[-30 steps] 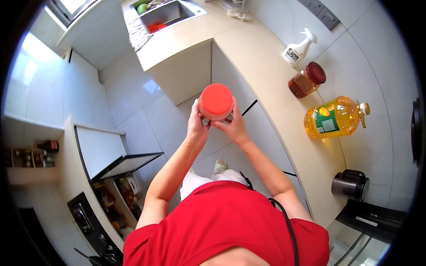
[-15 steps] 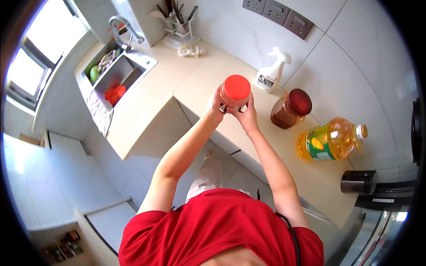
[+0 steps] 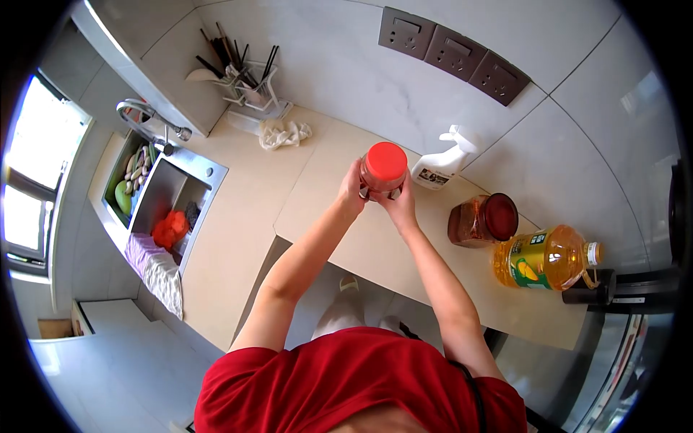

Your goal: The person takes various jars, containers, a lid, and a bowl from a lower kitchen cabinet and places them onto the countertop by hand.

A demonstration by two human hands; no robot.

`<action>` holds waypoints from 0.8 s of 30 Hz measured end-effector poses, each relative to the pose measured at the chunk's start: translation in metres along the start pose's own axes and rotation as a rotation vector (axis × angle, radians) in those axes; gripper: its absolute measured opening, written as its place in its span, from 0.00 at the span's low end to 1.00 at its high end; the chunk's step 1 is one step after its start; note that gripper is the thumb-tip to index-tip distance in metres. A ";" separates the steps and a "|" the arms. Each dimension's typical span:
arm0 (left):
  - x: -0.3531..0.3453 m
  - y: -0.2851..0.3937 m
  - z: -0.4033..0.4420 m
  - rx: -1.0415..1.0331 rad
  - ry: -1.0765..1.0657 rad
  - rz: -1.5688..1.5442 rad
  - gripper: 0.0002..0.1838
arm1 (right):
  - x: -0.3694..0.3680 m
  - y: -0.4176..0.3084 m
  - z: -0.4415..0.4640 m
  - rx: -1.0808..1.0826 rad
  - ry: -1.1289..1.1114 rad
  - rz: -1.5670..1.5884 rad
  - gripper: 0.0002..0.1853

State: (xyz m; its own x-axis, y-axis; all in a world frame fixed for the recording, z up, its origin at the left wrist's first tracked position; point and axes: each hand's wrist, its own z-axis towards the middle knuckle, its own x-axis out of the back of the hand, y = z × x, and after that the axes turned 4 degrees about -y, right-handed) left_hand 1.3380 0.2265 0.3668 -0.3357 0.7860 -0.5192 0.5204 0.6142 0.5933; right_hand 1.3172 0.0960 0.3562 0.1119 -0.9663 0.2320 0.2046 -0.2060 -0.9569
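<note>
Between both hands I hold a jar with a bright red lid, over the counter. My left hand wraps its left side, and my right hand grips the lower right side. What the jar contains is mostly hidden by my fingers. Just right of it on the counter stands a white spray bottle. Farther right are a dark-red-lidded jar with reddish-brown contents and a large bottle of yellow oil with a green and yellow label.
At left is a sink with a faucet, vegetables and an orange-red item. A cloth drapes over its front edge. A utensil rack and a crumpled cloth sit at the back, below wall sockets.
My view has shifted, so the counter, sink and bottles appear lower in the frame. Both hands keep their grip on the red-lidded jar.
</note>
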 end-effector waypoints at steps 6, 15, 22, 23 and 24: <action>-0.010 0.012 0.021 0.027 -0.022 0.011 0.20 | 0.001 -0.013 0.018 -0.034 0.039 0.106 0.44; -0.013 0.013 0.047 0.030 -0.019 0.059 0.23 | 0.002 0.016 0.037 0.032 0.041 0.157 0.47; 0.010 -0.016 0.049 -0.123 0.098 -0.076 0.30 | 0.005 0.044 0.024 -0.086 0.009 0.109 0.52; 0.022 -0.020 0.046 -0.187 0.169 -0.133 0.31 | 0.009 0.058 0.015 -0.051 0.027 -0.075 0.51; 0.038 -0.033 0.039 -0.214 0.143 -0.149 0.36 | 0.012 0.058 0.002 -0.066 0.004 -0.035 0.49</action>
State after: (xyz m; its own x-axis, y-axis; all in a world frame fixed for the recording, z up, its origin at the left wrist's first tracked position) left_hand 1.3385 0.2328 0.3036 -0.5109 0.6789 -0.5274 0.2847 0.7125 0.6413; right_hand 1.3325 0.0727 0.3036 0.1021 -0.9588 0.2651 0.1438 -0.2494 -0.9577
